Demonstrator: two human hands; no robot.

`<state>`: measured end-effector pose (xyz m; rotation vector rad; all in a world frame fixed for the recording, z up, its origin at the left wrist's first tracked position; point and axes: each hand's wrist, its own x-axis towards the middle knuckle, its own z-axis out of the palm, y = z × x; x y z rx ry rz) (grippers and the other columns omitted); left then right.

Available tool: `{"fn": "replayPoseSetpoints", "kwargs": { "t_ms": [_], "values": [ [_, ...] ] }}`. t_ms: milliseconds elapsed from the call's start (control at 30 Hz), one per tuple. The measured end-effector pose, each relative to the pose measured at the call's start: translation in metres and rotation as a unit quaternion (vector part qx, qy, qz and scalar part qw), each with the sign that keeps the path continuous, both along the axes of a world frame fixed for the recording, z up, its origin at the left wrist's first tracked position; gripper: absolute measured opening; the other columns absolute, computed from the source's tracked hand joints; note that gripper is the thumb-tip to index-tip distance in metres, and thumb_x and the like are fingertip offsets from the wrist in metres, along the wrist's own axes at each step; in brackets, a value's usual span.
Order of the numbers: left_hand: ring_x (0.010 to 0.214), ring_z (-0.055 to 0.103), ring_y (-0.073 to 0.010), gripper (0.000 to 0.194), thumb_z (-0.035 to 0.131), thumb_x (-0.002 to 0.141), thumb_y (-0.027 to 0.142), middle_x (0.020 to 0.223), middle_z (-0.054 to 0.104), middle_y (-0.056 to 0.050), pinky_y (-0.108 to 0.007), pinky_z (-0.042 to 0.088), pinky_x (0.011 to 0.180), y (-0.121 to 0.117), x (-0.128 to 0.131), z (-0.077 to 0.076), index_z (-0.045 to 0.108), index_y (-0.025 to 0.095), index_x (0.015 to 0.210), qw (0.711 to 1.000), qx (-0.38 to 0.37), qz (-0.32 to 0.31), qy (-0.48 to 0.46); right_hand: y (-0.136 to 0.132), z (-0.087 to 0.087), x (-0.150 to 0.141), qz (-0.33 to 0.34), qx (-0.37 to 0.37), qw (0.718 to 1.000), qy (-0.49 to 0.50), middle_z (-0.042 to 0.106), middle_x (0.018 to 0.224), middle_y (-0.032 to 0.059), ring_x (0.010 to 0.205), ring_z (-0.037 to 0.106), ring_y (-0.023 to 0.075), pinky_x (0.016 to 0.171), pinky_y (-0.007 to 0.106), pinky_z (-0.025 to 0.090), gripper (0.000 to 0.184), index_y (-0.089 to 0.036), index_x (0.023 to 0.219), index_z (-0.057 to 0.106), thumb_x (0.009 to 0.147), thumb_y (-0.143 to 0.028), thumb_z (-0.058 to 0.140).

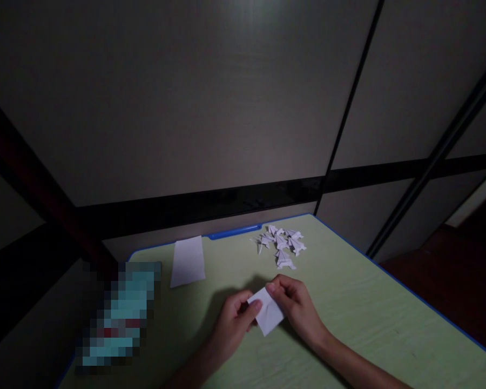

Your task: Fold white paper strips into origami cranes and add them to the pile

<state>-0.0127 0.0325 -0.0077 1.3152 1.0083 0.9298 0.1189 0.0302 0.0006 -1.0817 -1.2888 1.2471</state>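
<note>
Both my hands hold one small white sheet of paper just above a pale green table. My left hand pinches its left edge with thumb and fingers closed. My right hand grips the upper right edge, fingers curled over it. The paper looks partly folded and tilted.
Several small folded white paper figures lie in a pile at the table's far edge. A flat white sheet lies at the far left. A blurred-out turquoise object sits at the left edge. The table has a blue rim; dark wall panels stand behind.
</note>
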Motion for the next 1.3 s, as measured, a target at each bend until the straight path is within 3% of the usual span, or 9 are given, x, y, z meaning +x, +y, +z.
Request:
{"fn": "replayPoseSetpoints", "kwargs": {
  "t_ms": [267,467,600,767,900,1067,1200,1300],
  "values": [
    [0.037,0.032,-0.005,0.032,0.055,0.058,0.041,0.04,0.037,0.007,-0.017,0.023,0.036,0.007,-0.006,0.0,0.04,0.016,0.048,0.993,0.029,0.116,-0.019,0.003,-0.007,-0.001,0.084,0.008,0.996,-0.04,0.034,0.039,-0.0065,0.035,0.026,0.004,0.034,0.018,0.018,0.035,-0.015,0.05,0.04,0.073,-0.041,0.045],
    [0.039,0.04,-0.007,0.03,0.058,0.054,0.041,0.043,0.05,0.002,-0.018,0.027,0.037,0.004,-0.003,0.002,0.054,0.011,0.057,0.999,-0.018,0.045,-0.019,0.003,-0.006,-0.001,0.033,0.005,0.999,0.0,0.031,0.035,-0.0076,0.034,0.023,0.0035,0.033,0.018,0.014,0.036,-0.015,0.045,0.038,0.069,-0.041,0.048],
    [0.037,0.04,-0.0071,0.031,0.056,0.055,0.041,0.039,0.049,0.001,-0.019,0.03,0.039,0.001,-0.002,0.005,0.053,0.011,0.048,1.0,-0.005,0.022,-0.014,0.001,0.0,-0.004,0.07,-0.012,0.997,0.011,0.034,0.034,-0.0066,0.031,0.026,0.0032,0.032,0.018,0.015,0.036,-0.015,0.042,0.039,0.068,-0.038,0.05],
    [0.038,0.041,-0.0077,0.026,0.057,0.055,0.037,0.04,0.048,0.002,-0.02,0.031,0.039,-0.003,-0.004,0.006,0.053,0.011,0.05,1.0,-0.007,0.011,0.025,0.0,0.005,-0.004,0.096,-0.015,0.995,-0.018,0.039,0.039,-0.0064,0.034,0.03,0.0028,0.032,0.016,0.019,0.024,-0.011,0.054,0.049,0.061,-0.032,0.058],
    [0.04,0.042,-0.0079,0.022,0.055,0.058,0.033,0.043,0.048,0.002,-0.02,0.032,0.04,-0.004,-0.005,0.004,0.054,0.011,0.055,0.999,-0.006,-0.028,0.032,0.002,0.0,-0.001,0.118,-0.044,0.991,-0.033,0.041,0.034,-0.0051,0.027,0.03,0.0026,0.027,0.015,0.02,0.032,-0.011,0.049,0.049,0.063,-0.039,0.054],
    [0.038,0.04,-0.0075,0.026,0.053,0.06,0.035,0.043,0.048,0.001,-0.02,0.031,0.04,-0.002,-0.004,0.002,0.054,0.01,0.053,0.997,-0.008,-0.071,0.026,0.004,-0.005,-0.002,0.114,-0.08,0.99,0.02,0.048,0.034,-0.0006,0.023,0.034,0.0039,0.023,0.015,0.023,0.045,-0.009,0.048,0.052,0.068,-0.049,0.044],
    [0.039,0.04,-0.0073,0.028,0.053,0.059,0.038,0.044,0.048,0.001,-0.02,0.031,0.041,-0.001,-0.003,-0.001,0.055,0.01,0.054,0.998,-0.023,-0.062,-0.001,0.006,-0.003,-0.002,0.097,-0.093,0.99,0.042,0.046,0.031,-0.0001,0.022,0.036,0.0056,0.022,0.016,0.023,0.05,-0.009,0.044,0.051,0.068,-0.052,0.041],
    [0.039,0.038,-0.0069,0.031,0.052,0.06,0.042,0.042,0.045,0.003,-0.019,0.029,0.039,0.001,-0.003,-0.002,0.051,0.012,0.051,1.0,-0.011,-0.012,-0.012,0.009,-0.004,0.001,0.079,-0.054,0.995,0.038,0.047,0.033,-0.0011,0.027,0.038,0.0047,0.027,0.015,0.026,0.044,-0.009,0.043,0.052,0.068,-0.045,0.047]
  ]
}}
